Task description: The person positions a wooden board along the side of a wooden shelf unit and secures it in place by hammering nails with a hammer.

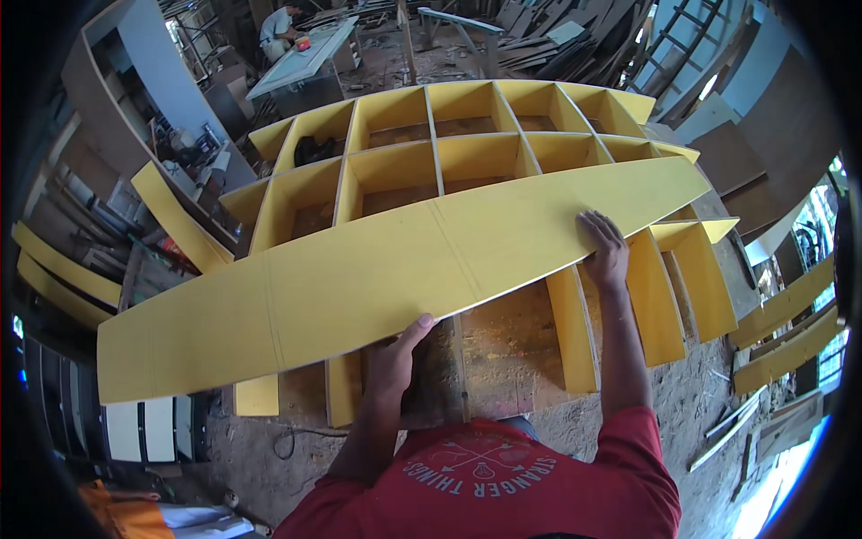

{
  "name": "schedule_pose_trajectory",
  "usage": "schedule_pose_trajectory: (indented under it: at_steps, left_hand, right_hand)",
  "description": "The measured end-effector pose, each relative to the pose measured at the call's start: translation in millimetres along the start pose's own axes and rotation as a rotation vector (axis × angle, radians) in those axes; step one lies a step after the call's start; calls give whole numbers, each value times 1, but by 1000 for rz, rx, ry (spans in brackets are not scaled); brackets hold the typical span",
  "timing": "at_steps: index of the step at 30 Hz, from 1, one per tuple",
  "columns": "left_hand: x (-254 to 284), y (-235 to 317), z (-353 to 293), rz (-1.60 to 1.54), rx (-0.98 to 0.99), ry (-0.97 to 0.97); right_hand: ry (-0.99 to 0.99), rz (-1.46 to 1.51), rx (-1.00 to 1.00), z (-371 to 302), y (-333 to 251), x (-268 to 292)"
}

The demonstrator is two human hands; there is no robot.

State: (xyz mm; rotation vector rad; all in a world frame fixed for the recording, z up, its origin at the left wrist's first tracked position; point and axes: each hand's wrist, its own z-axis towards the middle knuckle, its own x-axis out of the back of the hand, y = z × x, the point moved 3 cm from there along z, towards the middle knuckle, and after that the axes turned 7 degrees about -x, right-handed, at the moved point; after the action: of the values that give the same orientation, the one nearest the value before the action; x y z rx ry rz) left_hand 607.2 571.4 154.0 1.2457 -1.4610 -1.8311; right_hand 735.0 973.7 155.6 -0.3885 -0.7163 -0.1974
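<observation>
A long yellow board, tapered at its right end and crossed by paired thin lines, lies slantwise over a yellow panel grid. My left hand grips the board's near edge, its thumb on top and its fingers hidden underneath. Farther right, my right hand rests on the board's upper face close to the same edge. Its fingers lie flat and close together; the thumb is hard to make out. The board covers the middle of the grid, whose upright dividers show on both sides of it.
The grid stands on a stained worktable. A dark object sits in a far-left compartment. Loose yellow strips lean at left; more yellow boards lie at right. Another person is by a pale door panel at the back.
</observation>
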Motion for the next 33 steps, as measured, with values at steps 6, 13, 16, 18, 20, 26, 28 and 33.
schedule_pose_trajectory:
  at_steps: [6,13,16,18,20,26,28,33]
  left_hand:
    - [25,14,-7,-479,-307,344]
    - [181,-27,-59,-499,-358,194]
    - [201,-57,-86,118,-358,135]
    - [185,-60,-101,70,-265,-20]
    - [201,-87,-113,-134,-170,-144]
    - [246,-140,-151,211,177,16]
    - [233,-138,-165,121,228,48]
    - [118,-74,-208,-512,-1,60]
  right_hand:
    - [-145,8,197,23,-48,58]
    - [-254,60,333,-40,-106,68]
    - [-213,20,275,-88,-109,85]
    - [-205,-28,209,-124,-101,93]
    - [-184,-46,167,-151,-94,94]
    - [-156,-26,-72,-209,-85,112]
    - [-176,-1,-71,-214,-79,123]
    - [-265,99,11,-213,-72,163]
